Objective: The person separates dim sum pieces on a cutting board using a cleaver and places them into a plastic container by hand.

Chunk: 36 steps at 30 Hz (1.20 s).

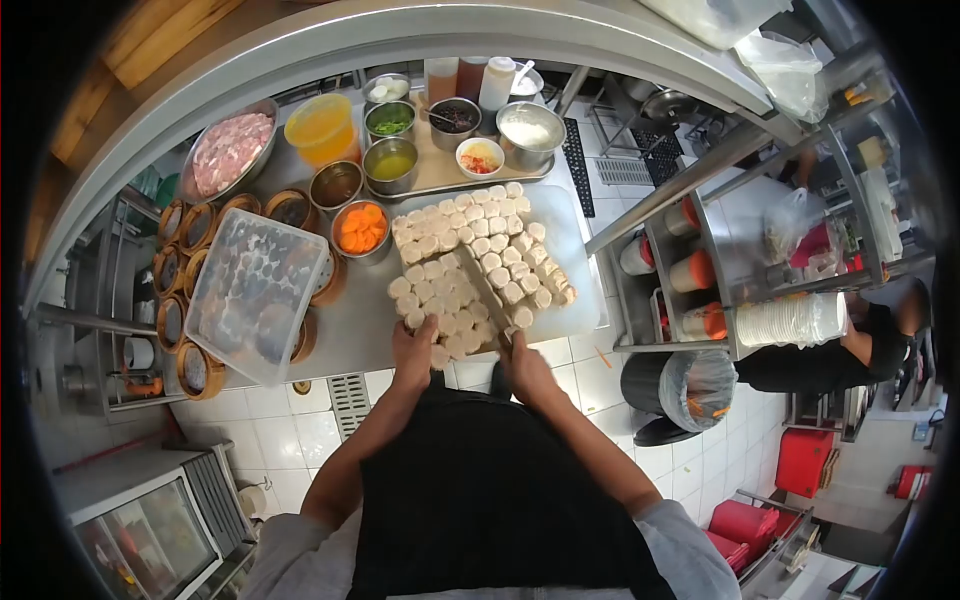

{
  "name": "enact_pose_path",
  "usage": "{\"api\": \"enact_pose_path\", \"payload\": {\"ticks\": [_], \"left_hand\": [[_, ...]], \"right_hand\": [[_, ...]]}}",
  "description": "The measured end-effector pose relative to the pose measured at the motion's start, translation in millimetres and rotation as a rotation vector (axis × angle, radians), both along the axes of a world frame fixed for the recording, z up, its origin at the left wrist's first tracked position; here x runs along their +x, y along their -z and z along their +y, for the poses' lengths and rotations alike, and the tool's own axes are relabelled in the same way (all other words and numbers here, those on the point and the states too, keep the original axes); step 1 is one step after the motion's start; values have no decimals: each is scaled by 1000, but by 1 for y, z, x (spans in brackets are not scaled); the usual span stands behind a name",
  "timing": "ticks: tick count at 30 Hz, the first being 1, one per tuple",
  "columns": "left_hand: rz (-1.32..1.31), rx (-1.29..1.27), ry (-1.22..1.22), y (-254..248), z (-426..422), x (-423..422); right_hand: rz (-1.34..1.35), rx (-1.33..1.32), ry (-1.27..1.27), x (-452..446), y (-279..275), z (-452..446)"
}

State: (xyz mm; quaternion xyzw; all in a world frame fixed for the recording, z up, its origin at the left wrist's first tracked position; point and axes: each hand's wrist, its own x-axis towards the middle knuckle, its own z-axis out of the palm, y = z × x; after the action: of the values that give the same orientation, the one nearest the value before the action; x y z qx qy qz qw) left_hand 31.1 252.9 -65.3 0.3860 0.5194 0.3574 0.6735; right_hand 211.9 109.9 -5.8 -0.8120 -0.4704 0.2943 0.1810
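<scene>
Rows of pale round pieces cover much of a white cutting board on the steel counter. My right hand is closed around the handle of a large knife, whose blade lies between the rows and points away from me. At the near left edge of the pieces is my left hand, its fingers against them; whether it grips one is hard to see. A bowl of sliced carrots stands left of the board.
A clear plastic tub rests over bamboo steamers at left. Behind the board stands a tray with several bowls. Raw meat fills a bowl. A bin and another person are at right.
</scene>
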Motion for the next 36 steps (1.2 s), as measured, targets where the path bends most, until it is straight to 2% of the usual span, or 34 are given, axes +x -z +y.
{"api": "enact_pose_path", "payload": {"ticks": [2,5,9,10,12,13,14,17,20,24,26,29,32,36], "left_hand": [[20,25,-17,-5,6,-2],[-22,-4,-22,-20,1,10],[-59,-32,-21,-12,-1,-5],[-96,-47,-7,-8,0,-4],[-8,-32,-35,2,2,-6],[3,-17,-54,6,0,-3],[12,-1,-73,7,-1,1],[176,29,-30,-9,5,-3],[202,63,-42,-19,6,2],[49,29,-164,-10,11,12],[85,108,-150,-9,19,11],[74,174,-150,-9,31,7],[92,207,-149,-4,39,2],[69,228,-139,-8,40,-2]], "right_hand": [[3,114,-21,1,8,8],[15,236,-6,10,-12,11],[123,373,140,-6,-106,15],[81,400,136,-6,-93,8],[7,467,114,-10,-37,-1],[82,168,112,-11,-17,4],[62,-14,50,-7,17,3],[60,62,23,-15,20,-5],[21,166,1,-13,27,16],[36,256,49,-12,33,20],[78,308,61,-15,43,23],[560,163,211,-19,2,28],[702,374,229,-27,8,25],[885,356,278,-30,10,25]]}}
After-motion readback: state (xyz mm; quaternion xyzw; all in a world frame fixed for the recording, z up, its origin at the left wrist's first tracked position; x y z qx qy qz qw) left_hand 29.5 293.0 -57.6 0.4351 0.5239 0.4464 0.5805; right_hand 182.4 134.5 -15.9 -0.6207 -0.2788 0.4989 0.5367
